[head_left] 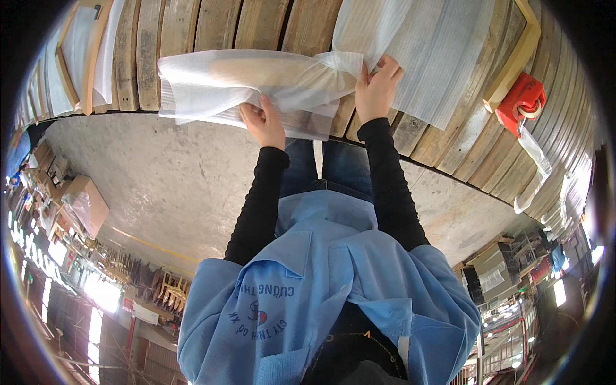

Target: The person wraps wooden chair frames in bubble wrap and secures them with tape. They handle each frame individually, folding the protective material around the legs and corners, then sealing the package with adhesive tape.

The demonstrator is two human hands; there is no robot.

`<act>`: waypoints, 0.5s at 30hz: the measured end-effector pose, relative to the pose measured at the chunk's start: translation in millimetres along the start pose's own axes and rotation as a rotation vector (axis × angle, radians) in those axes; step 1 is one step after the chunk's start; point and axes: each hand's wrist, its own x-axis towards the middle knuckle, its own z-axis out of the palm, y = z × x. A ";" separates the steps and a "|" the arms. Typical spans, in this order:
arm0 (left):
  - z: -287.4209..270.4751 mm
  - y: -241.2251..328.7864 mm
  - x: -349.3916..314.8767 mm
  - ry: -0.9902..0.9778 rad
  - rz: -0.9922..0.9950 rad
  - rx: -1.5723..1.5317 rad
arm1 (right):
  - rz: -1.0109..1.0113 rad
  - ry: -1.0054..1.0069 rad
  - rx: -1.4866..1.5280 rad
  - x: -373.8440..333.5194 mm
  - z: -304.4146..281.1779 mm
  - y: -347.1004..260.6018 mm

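Note:
A translucent white foam sheet point(199, 80) lies folded around a pale, wood-coloured flat piece point(256, 67), which shows only dimly through it. The bundle rests along the near edge of a slatted wooden table point(212, 25), and part of the sheet hangs over that edge. My left hand point(264, 123) is closed on the sheet's near side, its thumb on top. At the bundle's right end, my right hand point(377, 90) pinches the gathered foam between thumb and fingers. Flat beside it spreads another foam sheet point(427, 58).
To the right sits a red tape dispenser point(521, 102) with a strip of tape point(539, 160) trailing from it, against a wooden frame piece point(513, 61). More wooden frames point(95, 58) with foam lie at the far left. A cardboard box point(86, 202) stands beyond the concrete floor point(160, 167).

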 end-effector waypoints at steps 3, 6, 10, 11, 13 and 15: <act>4.0 -17.6 -16.8 0.388 -0.049 0.029 | -0.037 0.021 0.134 -3.5 -4.4 -12.1; -16.4 -20.8 -24.7 0.484 -0.258 0.159 | -0.222 0.013 0.085 -15.0 5.2 20.0; -35.7 -28.7 -33.4 0.018 0.613 0.515 | -0.368 -0.093 0.070 -20.0 2.1 39.9; -31.1 -24.6 -33.5 -0.041 0.675 0.468 | -0.386 -0.105 0.087 -21.6 -0.3 37.6; -24.3 -18.4 -29.4 -0.188 0.688 0.438 | -0.437 -0.124 0.086 -24.2 -6.1 29.0; -14.9 -13.4 -25.6 -0.245 0.718 0.461 | -0.462 -0.129 -0.003 -30.1 -8.3 15.6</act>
